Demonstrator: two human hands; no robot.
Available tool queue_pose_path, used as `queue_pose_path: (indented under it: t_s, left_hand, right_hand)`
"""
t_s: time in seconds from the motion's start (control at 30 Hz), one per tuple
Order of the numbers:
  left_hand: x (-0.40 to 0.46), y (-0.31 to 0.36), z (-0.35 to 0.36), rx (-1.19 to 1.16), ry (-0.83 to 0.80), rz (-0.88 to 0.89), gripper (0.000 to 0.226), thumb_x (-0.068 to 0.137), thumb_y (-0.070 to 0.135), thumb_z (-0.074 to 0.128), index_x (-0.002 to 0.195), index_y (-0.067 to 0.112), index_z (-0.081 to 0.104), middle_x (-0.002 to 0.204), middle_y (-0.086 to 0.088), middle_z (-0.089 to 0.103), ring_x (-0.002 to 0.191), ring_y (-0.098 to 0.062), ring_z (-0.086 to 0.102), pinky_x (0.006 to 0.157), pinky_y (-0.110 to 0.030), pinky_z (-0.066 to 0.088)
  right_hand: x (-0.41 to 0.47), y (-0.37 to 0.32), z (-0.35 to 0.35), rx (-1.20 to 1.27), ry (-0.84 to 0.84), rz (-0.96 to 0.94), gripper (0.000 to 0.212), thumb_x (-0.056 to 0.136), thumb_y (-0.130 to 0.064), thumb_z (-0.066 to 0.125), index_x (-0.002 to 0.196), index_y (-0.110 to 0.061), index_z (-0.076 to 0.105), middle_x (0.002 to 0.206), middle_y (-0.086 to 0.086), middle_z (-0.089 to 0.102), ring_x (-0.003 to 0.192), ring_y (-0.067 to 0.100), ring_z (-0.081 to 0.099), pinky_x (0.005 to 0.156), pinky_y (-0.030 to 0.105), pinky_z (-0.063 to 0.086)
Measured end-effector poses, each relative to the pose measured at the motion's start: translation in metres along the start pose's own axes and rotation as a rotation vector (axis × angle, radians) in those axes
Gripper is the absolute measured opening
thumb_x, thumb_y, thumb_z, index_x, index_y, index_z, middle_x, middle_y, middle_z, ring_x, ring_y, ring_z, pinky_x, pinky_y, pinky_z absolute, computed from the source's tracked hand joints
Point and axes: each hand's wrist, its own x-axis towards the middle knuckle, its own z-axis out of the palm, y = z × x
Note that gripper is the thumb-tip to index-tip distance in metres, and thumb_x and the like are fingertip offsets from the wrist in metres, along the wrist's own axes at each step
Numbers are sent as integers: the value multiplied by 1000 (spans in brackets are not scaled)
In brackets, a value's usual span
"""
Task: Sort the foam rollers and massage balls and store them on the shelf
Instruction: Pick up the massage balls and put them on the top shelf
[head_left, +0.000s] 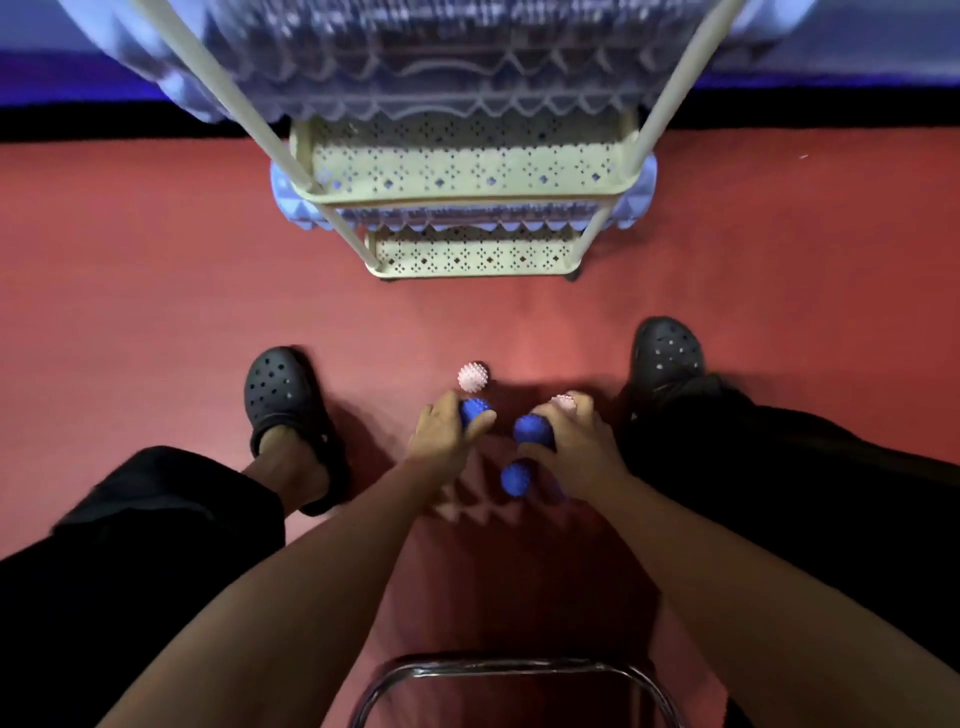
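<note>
Low over the red floor, my left hand (441, 434) grips a blue spiky massage ball (474, 410). My right hand (576, 447) holds a second blue spiky ball (532, 428) in its palm and pinches a pink spiky ball (563, 401) under its fingertips. A third blue ball (515, 478) lies on the floor below my right hand. A loose pink spiky ball (472, 376) sits on the floor just beyond my left hand. Ahead stands the cream perforated shelf (467, 171) with pale blue foam rollers (280, 192) lying across its tiers.
My two feet in black clogs (283, 395) (667, 356) flank the balls on the red carpet (130, 270). A chrome chair frame (514, 670) curves at the bottom edge. A pink ridged piece (467, 512), blurred, lies between my forearms.
</note>
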Motion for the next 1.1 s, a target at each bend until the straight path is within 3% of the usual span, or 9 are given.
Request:
queue_pose_path:
  t_s: [0.07,0.17,0.3,0.47,0.6,0.97,1.1]
  left_hand:
    - [-23,18,-30,-27,35,84,65,84,76,48,113,19,56,102,0,66,100,-24,58,92,-42,47]
    - [-70,62,-85,-9,115,228,44,93,55,59,108,14,57,86,13,61,82,-8,55,81,-28,42]
    - [-129,108,-152,85,265,377,65,85,81,41,108,22,54,95,6,58,90,-22,53,79,-38,44]
    - [-198,167,-231,167,447,553,49,90,77,43,98,29,49,92,8,57,84,-18,53,74,-42,47]
    - [-259,222,-290,193,581,645,49,91,71,47,100,23,51,90,5,57,80,-21,58,72,-44,51]
    - [-375,368,-429,322,960,895,49,93,67,46,109,22,55,99,5,55,89,-20,53,69,-40,45]
    - [-393,413,-467,339,1046,983,51,94,69,44,112,23,54,106,5,57,95,-19,52,78,-44,48]
  right_hand:
    - [-20,-17,-24,27,46,-7,57,81,-66,64,129,-38,54,138,3,37,125,32,47,105,40,37]
    - [-54,-50,-65,22,167,-67,55,85,-62,65,132,-36,53,144,3,33,131,30,45,108,38,35]
    - [-103,-102,-125,57,285,-173,55,86,-63,63,133,-35,51,146,2,33,132,30,44,109,40,34]
    - [-161,-164,-205,-6,415,-326,78,75,-85,35,135,-36,47,152,6,26,132,33,44,109,43,36]
    - [-207,-202,-280,-76,532,-449,58,91,-67,52,138,-34,44,152,7,20,135,36,40,112,44,32]
    - [-320,-305,-479,-131,928,-678,52,94,-63,50,135,-32,47,151,5,22,128,39,45,106,47,38]
    - [-341,-328,-533,-207,1048,-728,52,95,-64,48,135,-31,45,154,-1,19,127,36,47,105,50,40]
